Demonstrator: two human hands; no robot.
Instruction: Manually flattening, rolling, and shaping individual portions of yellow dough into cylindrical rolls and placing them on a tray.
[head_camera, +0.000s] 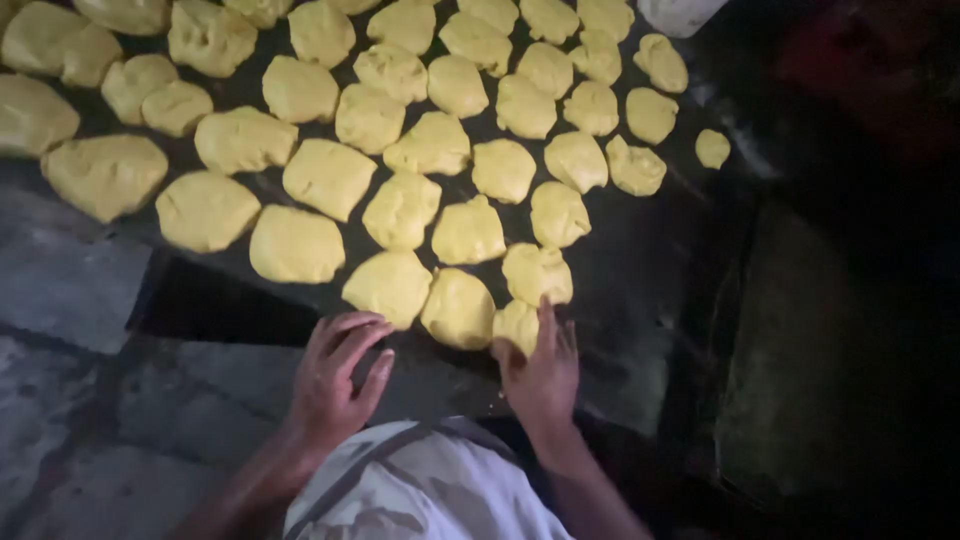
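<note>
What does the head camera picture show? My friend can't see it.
Two bare hands rest at the near edge of a dark tray covered with rows of yellow dough lumps. The right hand touches the nearest lump; the left hand lies flat beside it.

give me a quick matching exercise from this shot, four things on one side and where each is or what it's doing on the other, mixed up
Things:
1. left hand
2. right hand
3. small dough piece
4. white container

Places or states:
A. cut off by the top edge of the picture
B. lies apart at the right end of the dough rows
C. flat on the dark tray's near edge, holding nothing
D. fingers on the nearest yellow dough piece

Pairs: 1-C, 2-D, 3-B, 4-A
</note>
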